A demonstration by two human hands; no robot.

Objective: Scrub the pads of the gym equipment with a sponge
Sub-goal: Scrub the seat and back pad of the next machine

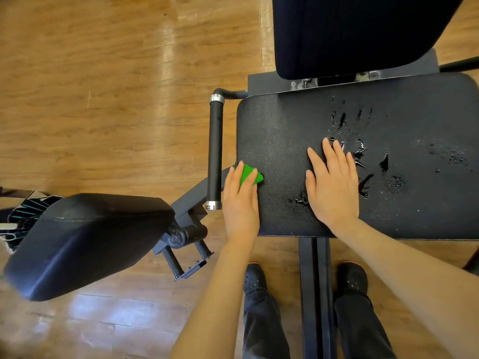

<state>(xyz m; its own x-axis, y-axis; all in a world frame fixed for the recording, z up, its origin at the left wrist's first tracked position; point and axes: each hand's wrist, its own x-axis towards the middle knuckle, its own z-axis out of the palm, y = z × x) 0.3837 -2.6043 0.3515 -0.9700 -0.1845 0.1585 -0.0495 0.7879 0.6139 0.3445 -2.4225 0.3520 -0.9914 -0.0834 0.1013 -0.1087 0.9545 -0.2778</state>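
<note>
A black seat pad (414, 120) with worn, cracked patches fills the right half of the view. My left hand (239, 203) grips a green sponge (250, 174) and holds it against the pad's near-left corner. My right hand (333, 185) lies flat on the pad with straight fingers, just left of the cracked area. A black back pad (363, 32) stands behind the seat. Another black pad (85, 242) sits lower at the left on a metal arm.
A black handle bar (215, 151) with silver end caps runs along the seat's left side. A metal frame beam (315, 294) runs under the seat between my two feet. Wooden floor (103, 86) lies all around. A bag (23, 211) lies at the far left.
</note>
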